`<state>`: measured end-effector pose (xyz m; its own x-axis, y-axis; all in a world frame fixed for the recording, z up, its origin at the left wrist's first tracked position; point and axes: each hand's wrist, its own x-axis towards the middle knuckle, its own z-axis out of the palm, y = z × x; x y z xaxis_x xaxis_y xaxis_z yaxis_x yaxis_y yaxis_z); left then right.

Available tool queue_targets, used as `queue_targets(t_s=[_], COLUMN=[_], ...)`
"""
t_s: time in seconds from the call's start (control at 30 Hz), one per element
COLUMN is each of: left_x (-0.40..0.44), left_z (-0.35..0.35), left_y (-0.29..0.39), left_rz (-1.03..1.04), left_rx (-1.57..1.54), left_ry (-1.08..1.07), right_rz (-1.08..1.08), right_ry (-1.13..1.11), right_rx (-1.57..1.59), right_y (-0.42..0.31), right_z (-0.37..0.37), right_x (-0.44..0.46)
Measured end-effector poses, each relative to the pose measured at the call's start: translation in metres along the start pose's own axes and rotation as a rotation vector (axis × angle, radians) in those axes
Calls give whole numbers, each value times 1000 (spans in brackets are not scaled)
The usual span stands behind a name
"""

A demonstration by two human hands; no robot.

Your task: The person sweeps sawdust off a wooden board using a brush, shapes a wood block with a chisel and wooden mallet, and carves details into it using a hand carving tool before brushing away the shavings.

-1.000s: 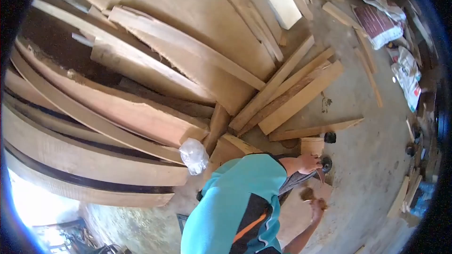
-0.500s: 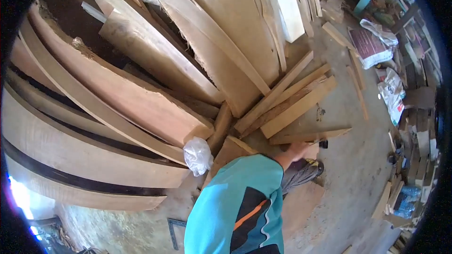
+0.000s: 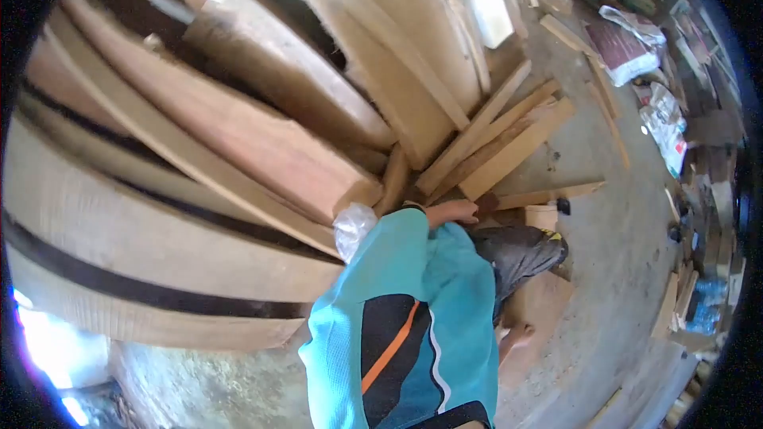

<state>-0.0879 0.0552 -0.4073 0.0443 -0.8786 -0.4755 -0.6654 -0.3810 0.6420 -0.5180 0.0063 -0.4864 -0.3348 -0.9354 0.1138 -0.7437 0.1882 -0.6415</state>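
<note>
My left hand (image 3: pixel 455 211) reaches out from the teal sleeve, its fingers curled in beside the left end of a thin wooden strip (image 3: pixel 548 195). Whatever lies in those fingers is hidden. A dark reddish-brown piece (image 3: pixel 486 206) sits right at the fingertips. Lower down, my right hand (image 3: pixel 517 338) shows small and blurred past the edge of the shirt, over a flat brown board (image 3: pixel 544 302) on the floor. Its fingers are too smeared to read. Several offcuts, among them a pale plank (image 3: pixel 520 147), fan out just above my left hand.
Long curved boards (image 3: pixel 175 270) and wide planks (image 3: pixel 381 63) lean together on the left and above. A crumpled clear plastic bag (image 3: pixel 354 230) touches their ends. Bags (image 3: pixel 666 127) and stacked wood line the right side of the concrete floor (image 3: pixel 612 270).
The view has shifted. My left hand has moved up and left, from along the thin strip to near its left end. My right hand has come into sight lower down.
</note>
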Motion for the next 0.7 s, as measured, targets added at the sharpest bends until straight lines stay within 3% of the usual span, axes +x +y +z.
queue_targets(t_s=[0.03, 0.1, 0.17, 0.2, 0.23, 0.27, 0.3, 0.33, 0.4, 0.47, 0.5, 0.57, 0.6, 0.63, 0.67, 0.7], left_x=[-19, -42, -78, -109, -129, -131, -127, -119, -112, -111, -111, -111, -119, -127, -126, -120], left_z=[-2, 20, 36, 35, 32, 38, 51, 64, 69, 60, 52, 38, 21, 9, 15, 29], left_y=[-10, -49, -61, -51, -45, -50, -60, -69, -81, -91, -98, -91, -74, -67, -76, -87], left_rz=[-12, -72, -112, -75, -27, -20, 15, 63, 64, 67, 97, 121, 59, -15, -47, -36], left_rx=[35, 101, 184, 211, 242, 246, 318, 385, 369, 365, 260, 145, 96, 50, 38, 73], left_ry=[-120, -36, 30, 250, 467, 450, 574, 694, 623, 552, 451, 339, 260, 194, 214, 293], right_rz=[-61, 149, 177, 204, 215, 421, 626, 680, 752, 561, 585, 746, 888, 726, 384, 185], right_ry=[-54, -415, -470, -496, -493, -382, -252, -140, 35, 303, 335, 351, 410, 327, 120, 32], right_rx=[-111, 797, 1004, 963, 964, 922, 866, 876, 870, 150, 135, -426, -518, -343, -496, -472], right_y=[-79, -77, -122, -95, -60, -22, -8, 10, 31, 80, 95, 110, 110, 110, 105, 79], right_z=[-12, 28, 14, 24, 27, 25, 7, -17, -73, -123, -136, -154, -141, -126, -103, -82], right_x=[-11, 16, 2, 13, 21, 27, 23, 14, -9, -26, -33, -38, -29, -27, -22, -18])
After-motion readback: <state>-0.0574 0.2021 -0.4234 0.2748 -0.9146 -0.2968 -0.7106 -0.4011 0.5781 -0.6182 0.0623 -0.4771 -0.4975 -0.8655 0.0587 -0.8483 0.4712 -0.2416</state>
